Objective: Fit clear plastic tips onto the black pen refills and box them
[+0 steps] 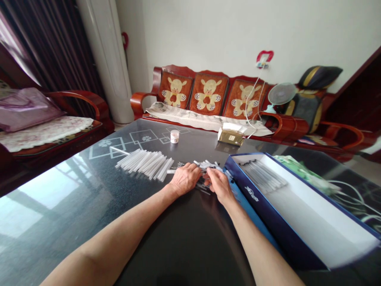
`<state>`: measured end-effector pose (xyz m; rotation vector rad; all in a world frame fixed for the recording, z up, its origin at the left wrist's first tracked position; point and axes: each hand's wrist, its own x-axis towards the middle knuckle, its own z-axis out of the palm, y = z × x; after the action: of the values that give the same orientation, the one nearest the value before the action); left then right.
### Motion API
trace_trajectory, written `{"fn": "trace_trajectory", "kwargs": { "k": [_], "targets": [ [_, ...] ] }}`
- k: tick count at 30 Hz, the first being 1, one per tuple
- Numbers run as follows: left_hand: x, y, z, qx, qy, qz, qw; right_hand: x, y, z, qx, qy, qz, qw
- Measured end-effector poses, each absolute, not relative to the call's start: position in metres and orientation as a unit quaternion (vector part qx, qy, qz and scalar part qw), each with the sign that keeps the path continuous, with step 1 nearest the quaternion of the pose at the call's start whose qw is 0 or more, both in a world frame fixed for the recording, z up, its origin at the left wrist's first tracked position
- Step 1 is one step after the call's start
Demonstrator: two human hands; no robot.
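- The left hand (184,179) and right hand (218,184) are held close together, palms down, with fingers curled over a loose heap of thin translucent plastic tubes (206,166); whether either hand is clamped on a tube cannot be told.
- A row of similar tubes (144,163) is laid side by side just left of the left hand, on a black glass counter (178,254).
- An open blue box (262,214), white inside, is placed just right of the right hand; a bundle of tubes (263,176) lies within it.
- A small white jar (174,136) and a brown packet (230,135) are standing farther along the counter.
- A red wooden sofa (205,95) with patterned cushions is seen beyond the counter.
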<state>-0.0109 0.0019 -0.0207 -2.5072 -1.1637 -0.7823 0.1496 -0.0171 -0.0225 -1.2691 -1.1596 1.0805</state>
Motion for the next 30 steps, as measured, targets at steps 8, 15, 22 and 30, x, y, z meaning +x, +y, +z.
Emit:
{"fn": "trace_trajectory", "kwargs": {
  "k": [8, 15, 22, 30],
  "targets": [
    [-0.0123, 0.0029, -0.023, -0.863, -0.406, -0.267, 0.138, 0.1492, -0.0167, -0.0222, -0.503, -0.497, 0.468, 0.53],
    [-0.012, 0.0024, -0.0229, -0.866, -0.399, -0.268, 0.141, 0.1492, -0.0164, -0.0238, -0.556, -0.491, 0.439, 0.508],
    [-0.0129, 0.0035, -0.0246, -0.865, -0.395, -0.274, 0.146, 0.1475, -0.0179, -0.0203, -0.498, -0.481, 0.499, 0.522],
    [-0.013, 0.0038, -0.0247, -0.874, -0.393, -0.255, 0.13, 0.1468, -0.0159, -0.0224, -0.523, -0.431, 0.533, 0.507]
  ]
}}
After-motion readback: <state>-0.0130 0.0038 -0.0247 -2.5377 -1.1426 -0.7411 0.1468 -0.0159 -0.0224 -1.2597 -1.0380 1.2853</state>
